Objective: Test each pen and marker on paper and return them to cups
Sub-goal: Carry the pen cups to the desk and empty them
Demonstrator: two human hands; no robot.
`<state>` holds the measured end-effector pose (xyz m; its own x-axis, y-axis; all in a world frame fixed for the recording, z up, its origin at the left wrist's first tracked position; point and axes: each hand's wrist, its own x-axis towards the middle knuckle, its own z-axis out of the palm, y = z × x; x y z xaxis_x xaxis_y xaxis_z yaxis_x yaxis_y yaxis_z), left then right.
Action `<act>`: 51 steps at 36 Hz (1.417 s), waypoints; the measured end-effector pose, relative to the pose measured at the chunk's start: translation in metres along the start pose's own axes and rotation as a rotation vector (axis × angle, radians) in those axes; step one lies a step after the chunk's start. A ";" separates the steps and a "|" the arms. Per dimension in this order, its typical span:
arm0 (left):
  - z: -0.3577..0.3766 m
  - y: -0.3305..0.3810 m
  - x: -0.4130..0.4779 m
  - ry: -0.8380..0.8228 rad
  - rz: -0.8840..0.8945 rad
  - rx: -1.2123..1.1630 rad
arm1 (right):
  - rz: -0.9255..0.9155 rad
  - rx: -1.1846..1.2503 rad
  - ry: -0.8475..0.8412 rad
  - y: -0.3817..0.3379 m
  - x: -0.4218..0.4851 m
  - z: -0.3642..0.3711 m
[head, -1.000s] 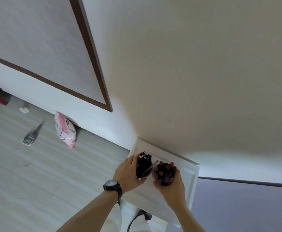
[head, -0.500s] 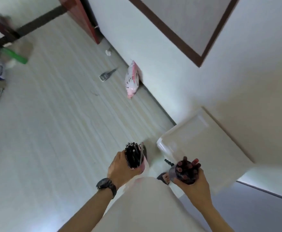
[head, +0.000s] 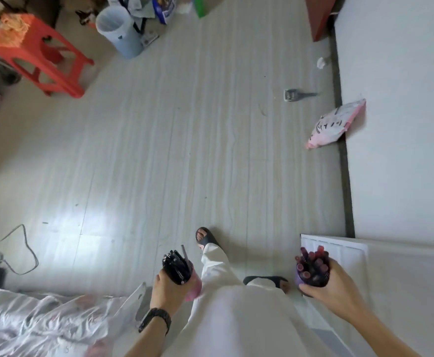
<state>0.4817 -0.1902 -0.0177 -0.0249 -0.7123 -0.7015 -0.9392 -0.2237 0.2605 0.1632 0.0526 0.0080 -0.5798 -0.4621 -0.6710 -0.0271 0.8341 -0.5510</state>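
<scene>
Pale plank flooring (head: 185, 150) fills most of the head view, with a white wall (head: 396, 99) down the right side. An orange stool (head: 38, 55) and a light blue bin (head: 118, 32) stand far off at the top left. A pink bag (head: 337, 124) leans at the foot of the wall. A crumpled plastic sheet (head: 43, 323) lies at the lower left.

The person looks straight down over white trousers (head: 236, 318), with one dark sandal (head: 205, 238) set ahead of the other. That stance suggests a walk across the room rather than work at a desk. No paper and no desk show anywhere in this view.

The left hand (head: 167, 287), with a dark watch (head: 155, 319) on its wrist, has its fingers wrapped round a pink cup (head: 194, 287) packed with black pens (head: 176, 266). The right hand (head: 331, 287) grips a purple cup (head: 299, 278) from the side. This cup is crowded with dark red markers (head: 313, 264) and sits just beside the corner of a white unit (head: 339, 249). Both cups are held mouth up and apart from each other, one on each side of the legs. This probably keeps the loose bundles from spilling or knocking together.

Testing does not look to have begun, since every pen and marker sits in its cup. The next step calls for a flat place with paper where both cups can be set down.
</scene>
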 end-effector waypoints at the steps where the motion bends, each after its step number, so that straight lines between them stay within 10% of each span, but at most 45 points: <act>1: -0.006 -0.004 0.007 -0.002 -0.023 -0.013 | -0.004 -0.038 -0.004 -0.011 0.008 0.002; 51: -0.410 0.206 0.454 0.436 -0.162 -0.881 | -0.375 -0.424 -0.320 -0.798 0.494 0.227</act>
<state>0.4171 -0.8330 -0.0104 0.3752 -0.7721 -0.5128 -0.3260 -0.6279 0.7068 0.0828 -0.9097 0.0040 -0.1986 -0.7576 -0.6217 -0.5379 0.6146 -0.5770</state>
